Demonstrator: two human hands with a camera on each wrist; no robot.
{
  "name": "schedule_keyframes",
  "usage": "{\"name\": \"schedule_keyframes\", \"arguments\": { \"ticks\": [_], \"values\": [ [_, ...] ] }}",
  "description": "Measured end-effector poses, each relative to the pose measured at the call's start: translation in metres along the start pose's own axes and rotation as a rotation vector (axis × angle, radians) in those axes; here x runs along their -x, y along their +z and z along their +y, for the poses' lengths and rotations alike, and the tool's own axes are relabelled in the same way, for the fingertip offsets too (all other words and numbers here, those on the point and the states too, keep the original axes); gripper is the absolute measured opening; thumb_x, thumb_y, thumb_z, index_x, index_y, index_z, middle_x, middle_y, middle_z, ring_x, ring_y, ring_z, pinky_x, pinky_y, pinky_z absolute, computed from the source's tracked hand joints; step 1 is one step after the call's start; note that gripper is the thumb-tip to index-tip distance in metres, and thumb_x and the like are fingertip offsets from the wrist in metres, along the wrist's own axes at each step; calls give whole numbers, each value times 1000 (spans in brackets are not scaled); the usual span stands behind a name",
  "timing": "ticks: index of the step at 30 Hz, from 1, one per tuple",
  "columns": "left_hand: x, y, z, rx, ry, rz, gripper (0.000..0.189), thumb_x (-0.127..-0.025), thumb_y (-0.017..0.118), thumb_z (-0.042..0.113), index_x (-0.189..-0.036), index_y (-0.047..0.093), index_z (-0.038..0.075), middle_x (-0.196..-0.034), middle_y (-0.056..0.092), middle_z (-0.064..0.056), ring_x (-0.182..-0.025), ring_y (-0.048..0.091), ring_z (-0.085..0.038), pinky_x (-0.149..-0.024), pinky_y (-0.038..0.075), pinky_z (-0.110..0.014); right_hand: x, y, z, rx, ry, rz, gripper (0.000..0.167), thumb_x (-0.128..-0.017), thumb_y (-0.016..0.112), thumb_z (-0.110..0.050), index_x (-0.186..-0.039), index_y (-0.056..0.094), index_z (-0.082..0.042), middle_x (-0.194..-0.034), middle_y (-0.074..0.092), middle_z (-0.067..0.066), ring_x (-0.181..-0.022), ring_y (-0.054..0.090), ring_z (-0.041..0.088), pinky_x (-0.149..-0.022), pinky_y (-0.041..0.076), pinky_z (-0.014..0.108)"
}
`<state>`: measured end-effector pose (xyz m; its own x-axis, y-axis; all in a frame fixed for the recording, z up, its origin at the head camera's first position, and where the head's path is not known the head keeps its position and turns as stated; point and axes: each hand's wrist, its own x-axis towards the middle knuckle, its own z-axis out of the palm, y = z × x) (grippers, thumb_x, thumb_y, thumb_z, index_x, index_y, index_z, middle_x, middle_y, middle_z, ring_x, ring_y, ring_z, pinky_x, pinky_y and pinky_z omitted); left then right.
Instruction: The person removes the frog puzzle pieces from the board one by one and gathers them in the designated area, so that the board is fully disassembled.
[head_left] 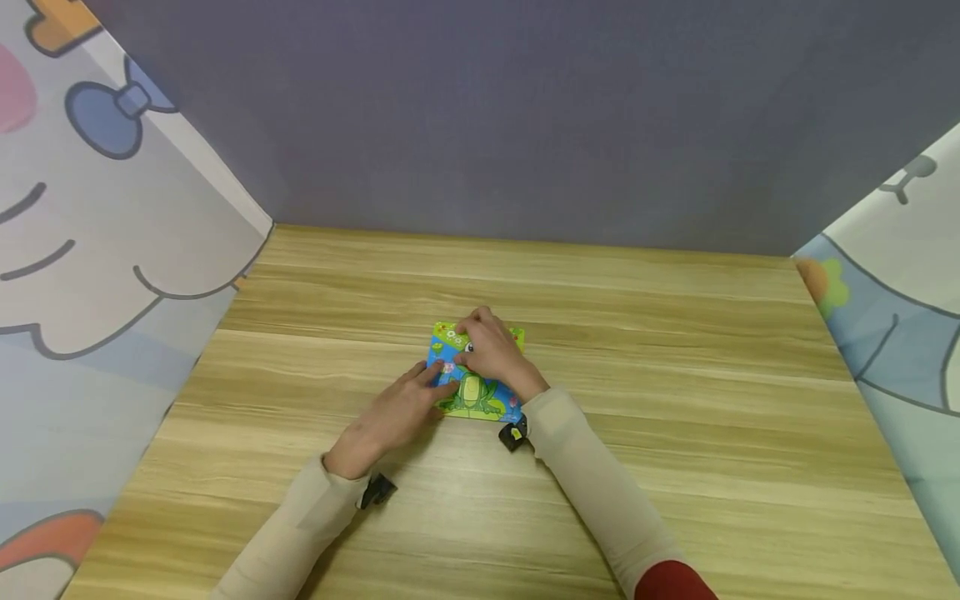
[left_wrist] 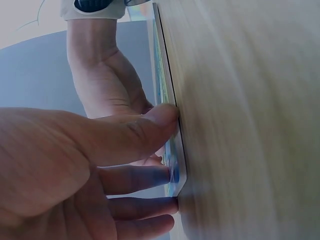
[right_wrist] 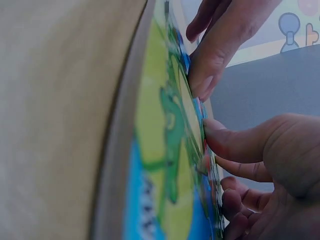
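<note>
Nearest to the camera, at the lower left, one beige sleeve (head_left: 292,533) lies over the wood-grain table (head_left: 675,333), with a black wrist device (head_left: 377,492) beside its cuff. Beyond this cuff is the left hand (head_left: 390,421): its fingers are spread and rather straight, and they touch the left side of the frog-picture board (head_left: 472,392).

This board rests flat on the table, in the middle, between the two hands. It looks nearly square, so I cannot surely tell a long axis. From the left fingertips it extends to the right; from the right fingertips, mostly back toward the person.

Both hands touch it, but the right hand (head_left: 491,346) lies more over its far half. Its thumb and index finger are bent, around the frog's eye (head_left: 470,347) — whether they pinch something or only press, I cannot tell. More to the right, a second beige sleeve (head_left: 600,492) meets red fabric (head_left: 675,581).
</note>
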<state>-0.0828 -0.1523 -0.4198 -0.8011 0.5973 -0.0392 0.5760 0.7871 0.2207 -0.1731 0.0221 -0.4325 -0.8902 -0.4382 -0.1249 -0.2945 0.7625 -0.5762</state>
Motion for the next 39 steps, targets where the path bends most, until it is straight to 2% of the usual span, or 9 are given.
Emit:
{"name": "schedule_keyframes", "arguments": {
  "ticks": [8, 20, 26, 31, 36, 39],
  "values": [
    [-1, -1, 0, -23, 16, 8, 45, -85, 78, 11, -128, 68, 7, -143, 53, -32, -132, 54, -47, -107, 47, -56, -1, 4, -1, 35, -75, -1, 50, -91, 74, -22, -137, 60, -7, -143, 52, 13, -129, 53, 32, -110, 45, 45],
    [-1, 0, -1, -20, 28, 14, 46, -85, 77, 11, -129, 67, 6, -145, 52, -30, -136, 52, -44, -109, 45, -56, -3, 9, -8, 42, -83, -4, 59, -91, 75, -22, -145, 53, -10, -145, 52, 13, -130, 53, 32, -104, 50, 46],
    [-1, 0, -1, -12, 6, 1, 45, -86, 76, 11, -129, 67, 7, -146, 50, -32, -133, 52, -49, -104, 49, -56, -3, 11, -9, 37, -90, 0, 57, -92, 74, -21, -144, 53, -12, -145, 53, 11, -129, 54, 33, -103, 50, 47],
    [-2, 0, 0, 10, -20, -7, 44, -86, 75, 10, -129, 67, 6, -146, 49, -33, -128, 53, -56, -97, 54, -55, -4, 11, -10, -3, -69, 4, 56, -90, 76, -18, -142, 55, -13, -145, 53, 10, -130, 54, 33, -102, 50, 49],
    [-3, 0, 1, 5, -27, -20, 45, -86, 76, 10, -130, 67, 5, -144, 49, -35, -127, 53, -57, -96, 55, -55, -6, 12, -11, -45, -47, 12, 56, -88, 77, -15, -141, 56, -14, -144, 53, 10, -131, 52, 33, -105, 48, 50],
    [-4, 1, 2, -5, -26, -18, 45, -85, 76, 10, -130, 67, 5, -143, 50, -35, -127, 53, -57, -96, 55, -54, -6, 12, -11, -70, -37, 10, 55, -88, 77, -13, -140, 57, -14, -137, 58, 9, -125, 54, 31, -102, 48, 48]
  ]
}}
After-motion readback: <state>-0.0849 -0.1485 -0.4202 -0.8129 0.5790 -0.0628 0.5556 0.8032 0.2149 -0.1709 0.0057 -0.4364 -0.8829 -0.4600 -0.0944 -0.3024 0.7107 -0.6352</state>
